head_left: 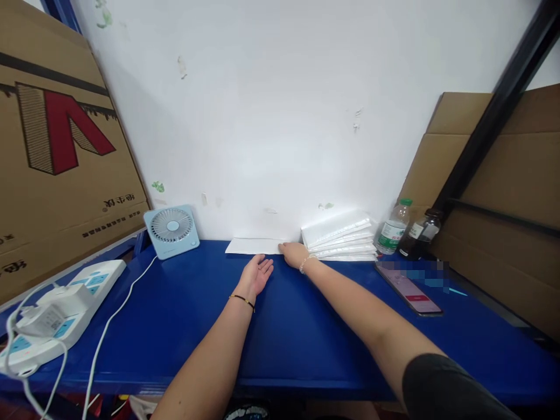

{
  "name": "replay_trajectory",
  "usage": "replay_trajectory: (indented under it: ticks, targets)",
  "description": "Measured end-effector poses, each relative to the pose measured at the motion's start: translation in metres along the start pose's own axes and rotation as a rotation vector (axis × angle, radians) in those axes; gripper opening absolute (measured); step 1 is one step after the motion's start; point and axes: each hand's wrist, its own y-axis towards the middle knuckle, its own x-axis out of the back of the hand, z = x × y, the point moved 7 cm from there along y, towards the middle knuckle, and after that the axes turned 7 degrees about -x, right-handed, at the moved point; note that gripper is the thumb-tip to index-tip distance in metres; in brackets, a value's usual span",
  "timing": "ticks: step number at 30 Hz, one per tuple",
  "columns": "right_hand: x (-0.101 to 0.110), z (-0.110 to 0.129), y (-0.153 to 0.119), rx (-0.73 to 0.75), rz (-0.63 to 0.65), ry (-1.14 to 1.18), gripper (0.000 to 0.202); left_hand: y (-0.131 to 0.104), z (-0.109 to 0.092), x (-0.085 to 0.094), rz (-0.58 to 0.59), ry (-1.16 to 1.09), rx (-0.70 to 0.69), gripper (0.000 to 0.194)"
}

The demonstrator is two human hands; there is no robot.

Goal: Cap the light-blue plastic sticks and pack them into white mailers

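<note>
A flat white paper sheet (252, 245) lies at the back of the table against the wall. My right hand (294, 255) is at its right end, with thumb and fingers closed on the edge. The curled fingertips are partly hidden. My left hand (257, 275) is in front of the sheet, palm turned inward and fingers apart, holding nothing. Just right of my right hand, a fanned stack of white plastic-covered packets (343, 236) leans on the wall.
The blue table (184, 326) carries a light-blue fan (172, 231) and a white power strip (87, 291) with cables at left. At right are a green-capped bottle (394, 228), a dark bottle (420, 234) and a phone (409, 289). Cardboard boxes (65, 175) flank both sides.
</note>
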Motion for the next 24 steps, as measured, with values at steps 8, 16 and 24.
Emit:
replay_trajectory:
  ticks: [8,16,24]
  targets:
    - [0.019,-0.006,-0.072,0.217,-0.124,0.214,0.037,0.0,-0.007,-0.004,-0.024,-0.089,-0.117,0.044]
    - [-0.006,-0.059,-0.127,0.031,-0.034,0.653,0.071,-0.031,-0.053,-0.021,0.043,-0.031,-0.667,0.049]
    - [-0.019,-0.057,-0.118,0.017,0.042,0.808,0.108,-0.066,-0.065,-0.059,0.177,0.037,-0.697,0.046]
